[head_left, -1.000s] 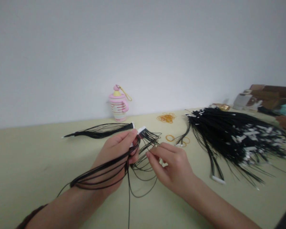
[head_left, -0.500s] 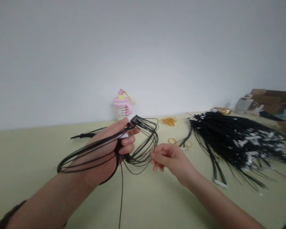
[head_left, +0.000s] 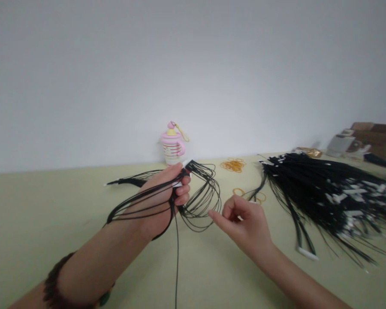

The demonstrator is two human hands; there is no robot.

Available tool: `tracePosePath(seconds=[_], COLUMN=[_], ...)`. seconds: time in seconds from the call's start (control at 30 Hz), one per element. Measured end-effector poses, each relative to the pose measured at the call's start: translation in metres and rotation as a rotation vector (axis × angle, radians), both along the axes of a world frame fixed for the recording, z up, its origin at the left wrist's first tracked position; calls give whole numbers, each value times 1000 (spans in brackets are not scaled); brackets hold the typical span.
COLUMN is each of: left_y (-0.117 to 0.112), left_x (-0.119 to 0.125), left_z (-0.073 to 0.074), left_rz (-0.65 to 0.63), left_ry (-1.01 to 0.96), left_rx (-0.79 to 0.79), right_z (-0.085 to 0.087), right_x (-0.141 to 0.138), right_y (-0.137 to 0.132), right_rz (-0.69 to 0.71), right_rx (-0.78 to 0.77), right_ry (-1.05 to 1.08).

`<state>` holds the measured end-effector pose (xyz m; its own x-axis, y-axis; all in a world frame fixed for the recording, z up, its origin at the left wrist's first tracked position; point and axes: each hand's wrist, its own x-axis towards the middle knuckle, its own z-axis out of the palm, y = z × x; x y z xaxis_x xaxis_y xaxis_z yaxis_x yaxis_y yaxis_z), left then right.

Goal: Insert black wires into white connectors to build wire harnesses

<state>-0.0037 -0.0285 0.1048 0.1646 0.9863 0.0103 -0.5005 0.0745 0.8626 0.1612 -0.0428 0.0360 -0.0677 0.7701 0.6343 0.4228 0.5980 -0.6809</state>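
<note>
While the left hand (head_left: 161, 201) hangs above the table (head_left: 35, 214), its thumb and fingers press together on a bundle of thin black wires (head_left: 201, 201), pinching it just below the white connector (head_left: 187, 164) at the fingertips. From that grip the wires bow out in a loop at 3 o'clock; other strands run back over the hand at 8 o'clock, and one drops at 6 o'clock. The right hand (head_left: 246, 223) sits at 4 o'clock of the loop, index finger stretched to its lower edge, the other fingers curled, nothing seen in them; contact cannot be told. A second bundle (head_left: 131, 180) lies at 10 o'clock, a pink bottle (head_left: 173, 143) at 12, rubber bands (head_left: 233, 164) and a wire pile (head_left: 324, 189) at 2 to 3 o'clock.
</note>
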Motion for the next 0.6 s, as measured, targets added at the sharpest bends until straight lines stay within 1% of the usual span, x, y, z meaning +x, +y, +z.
tracePosePath(seconds=[0.03, 0.1, 0.17, 0.27, 0.37, 0.47, 0.5, 0.6], left_y=[1, 1, -2, -11, -20, -26, -27, -30], left_x=[1, 5, 13, 27, 35, 36, 35, 32], left_z=[-2, -8, -16, -27, -33, -31, -29, -24], left_rz=[9, 28, 41, 12, -49, -106, -104, -46], left_ry=[4, 34, 74, 105, 52, -1, -9, 2], left_rx=[3, 6, -8, -70, -129, -175, -183, -168], right_z=[0, 1, 1, 0, -1, -2, -2, -2], right_x=[-1, -3, -4, -5, -6, -8, -9, -11], right_y=[-3, -8, -12, -15, -16, -17, -18, -19], right_rz=[0, 54, 129, 173, 198, 215, 204, 157], right_rx=[95, 261, 359, 414, 449, 486, 495, 521], right_ry=[-40, -92, -135, -181, -201, -234, -235, -202])
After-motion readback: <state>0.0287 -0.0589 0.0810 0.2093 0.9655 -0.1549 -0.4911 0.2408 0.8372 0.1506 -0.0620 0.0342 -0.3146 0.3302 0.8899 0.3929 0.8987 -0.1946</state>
